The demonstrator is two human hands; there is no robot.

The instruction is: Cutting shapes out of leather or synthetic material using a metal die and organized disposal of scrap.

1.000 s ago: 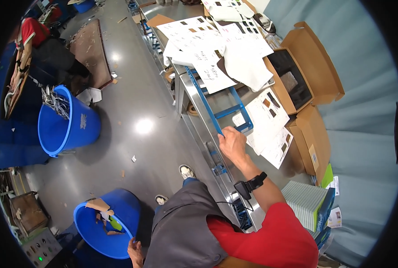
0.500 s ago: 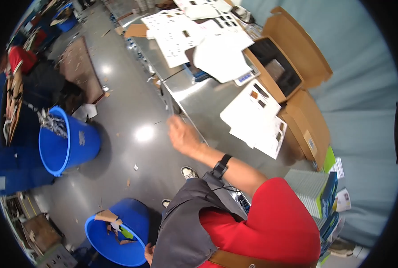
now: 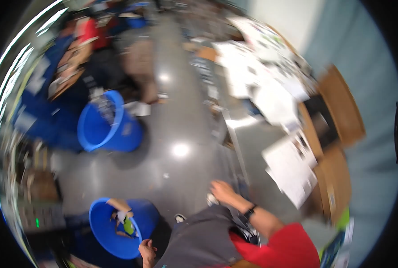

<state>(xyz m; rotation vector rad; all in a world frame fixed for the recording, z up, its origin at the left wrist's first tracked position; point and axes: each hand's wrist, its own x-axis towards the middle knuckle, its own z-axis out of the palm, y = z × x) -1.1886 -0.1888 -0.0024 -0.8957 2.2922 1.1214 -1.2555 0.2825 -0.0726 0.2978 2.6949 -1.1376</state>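
Near bin (image 3: 147, 219): cardboard (image 3: 119, 205), green scrap (image 3: 128, 226)
Left hand (image 3: 148, 253): at its rim (image 3: 137, 230), grip unclear
Right hand (image 3: 222, 192): grip unclear
Far bin (image 3: 129, 135): strips (image 3: 105, 109)

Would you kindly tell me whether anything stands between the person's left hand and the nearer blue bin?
Nothing visible does: the left hand is right by the rim of the nearer blue bin, at its right side in the picture. Blur leaves it unclear whether they touch.

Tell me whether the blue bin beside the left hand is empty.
Not empty: a bright green scrap shows inside the bin, among others.
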